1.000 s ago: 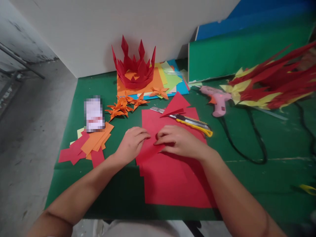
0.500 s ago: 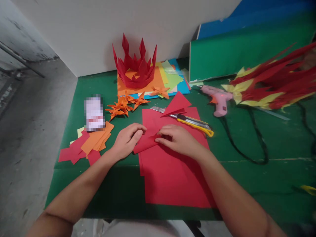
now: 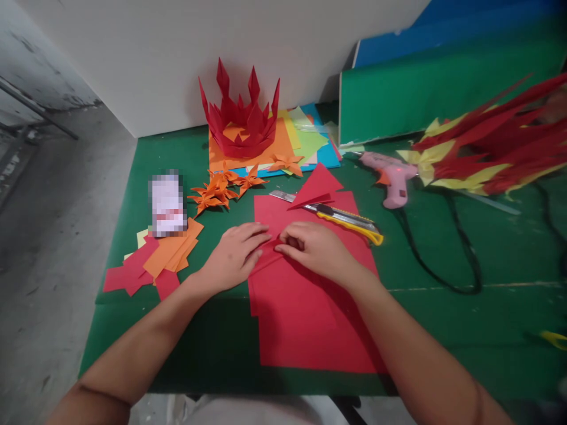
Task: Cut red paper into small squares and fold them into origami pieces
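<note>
A small folded piece of red paper [image 3: 264, 260] lies between my hands on top of larger red sheets [image 3: 319, 330]. My left hand [image 3: 234, 254] rests on its left part, fingers stretched out and slightly apart. At its right end, my right hand [image 3: 316, 251] pinches the paper between thumb and fingertips. The fingers partly hide the piece, so its exact fold cannot be made out. Just beyond my right hand lies a yellow utility knife [image 3: 349, 223] with its blade out, beside a folded red paper triangle [image 3: 319, 183].
A red paper crown [image 3: 243, 139] stands on coloured sheets at the back, near orange paper flowers [image 3: 217, 192]. Orange paper pieces [image 3: 172, 257] and a blurred phone [image 3: 168, 203] lie left. Rightward are a pink glue gun [image 3: 392, 177], its black cord [image 3: 436, 286] and red-yellow paper strips [image 3: 487, 141].
My left hand has moved slightly right and flattened, its fingers now stretched over the folded red paper. My right hand keeps its pinch in nearly the same place.
</note>
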Demonstrator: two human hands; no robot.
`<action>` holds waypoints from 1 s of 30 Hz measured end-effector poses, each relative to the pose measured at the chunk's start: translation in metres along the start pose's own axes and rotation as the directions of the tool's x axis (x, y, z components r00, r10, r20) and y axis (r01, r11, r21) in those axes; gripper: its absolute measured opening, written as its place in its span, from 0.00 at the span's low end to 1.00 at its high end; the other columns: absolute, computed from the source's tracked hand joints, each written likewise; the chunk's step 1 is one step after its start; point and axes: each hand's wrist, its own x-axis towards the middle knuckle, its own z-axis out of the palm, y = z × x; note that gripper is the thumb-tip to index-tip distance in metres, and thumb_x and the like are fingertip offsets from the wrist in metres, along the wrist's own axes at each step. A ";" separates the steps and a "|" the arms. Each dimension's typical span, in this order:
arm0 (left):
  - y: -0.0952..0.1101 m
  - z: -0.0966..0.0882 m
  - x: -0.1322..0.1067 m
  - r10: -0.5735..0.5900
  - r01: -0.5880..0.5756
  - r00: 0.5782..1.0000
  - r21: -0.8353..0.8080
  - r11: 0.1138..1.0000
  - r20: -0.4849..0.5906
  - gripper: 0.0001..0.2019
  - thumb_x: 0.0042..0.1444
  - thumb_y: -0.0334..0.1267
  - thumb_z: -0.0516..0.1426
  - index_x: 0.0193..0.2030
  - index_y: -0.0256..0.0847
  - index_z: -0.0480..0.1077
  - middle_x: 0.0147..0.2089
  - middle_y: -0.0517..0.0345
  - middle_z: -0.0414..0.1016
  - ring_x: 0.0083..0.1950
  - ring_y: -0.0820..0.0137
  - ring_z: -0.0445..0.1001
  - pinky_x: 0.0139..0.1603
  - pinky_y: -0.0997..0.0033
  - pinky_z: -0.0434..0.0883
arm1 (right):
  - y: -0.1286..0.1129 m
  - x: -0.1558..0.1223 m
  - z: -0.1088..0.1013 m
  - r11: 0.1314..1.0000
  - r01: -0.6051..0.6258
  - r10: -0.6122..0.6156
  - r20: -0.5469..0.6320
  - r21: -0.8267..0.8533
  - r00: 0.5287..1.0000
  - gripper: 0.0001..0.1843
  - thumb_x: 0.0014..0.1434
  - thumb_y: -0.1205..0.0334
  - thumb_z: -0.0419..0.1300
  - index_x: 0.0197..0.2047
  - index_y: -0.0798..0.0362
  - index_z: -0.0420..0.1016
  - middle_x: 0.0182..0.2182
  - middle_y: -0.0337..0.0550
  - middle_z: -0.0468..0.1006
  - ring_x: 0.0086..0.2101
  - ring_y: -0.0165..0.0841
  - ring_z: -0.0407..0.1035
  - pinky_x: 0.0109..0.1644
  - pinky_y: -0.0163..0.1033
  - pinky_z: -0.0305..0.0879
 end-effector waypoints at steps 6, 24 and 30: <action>0.007 -0.001 0.000 -0.082 0.071 0.994 0.131 0.989 0.079 0.18 0.64 0.33 0.49 0.60 0.38 0.66 0.68 0.44 0.64 0.68 0.56 0.62 0.64 0.48 0.62 | -0.002 -0.001 -0.001 1.000 -0.003 0.003 0.023 -0.008 1.000 0.10 0.61 0.60 0.59 0.29 0.52 0.66 0.26 0.41 0.73 0.28 0.32 0.64 0.31 0.36 0.53; 0.000 -0.010 0.002 -0.126 0.128 0.981 -0.001 0.992 0.149 0.11 0.65 0.33 0.49 0.49 0.43 0.70 0.69 0.51 0.64 0.70 0.59 0.60 0.65 0.47 0.60 | -0.007 0.000 0.000 0.996 -0.082 0.081 -0.024 -0.029 0.996 0.10 0.60 0.59 0.60 0.29 0.52 0.67 0.26 0.41 0.74 0.27 0.32 0.65 0.29 0.36 0.51; -0.005 -0.004 0.001 -0.046 0.035 0.993 0.105 0.994 0.106 0.17 0.67 0.32 0.47 0.54 0.48 0.73 0.68 0.52 0.64 0.69 0.58 0.62 0.63 0.48 0.62 | -0.006 0.000 0.001 0.993 -0.116 0.115 -0.047 -0.012 0.992 0.12 0.60 0.57 0.61 0.27 0.51 0.67 0.25 0.40 0.75 0.26 0.32 0.65 0.28 0.36 0.52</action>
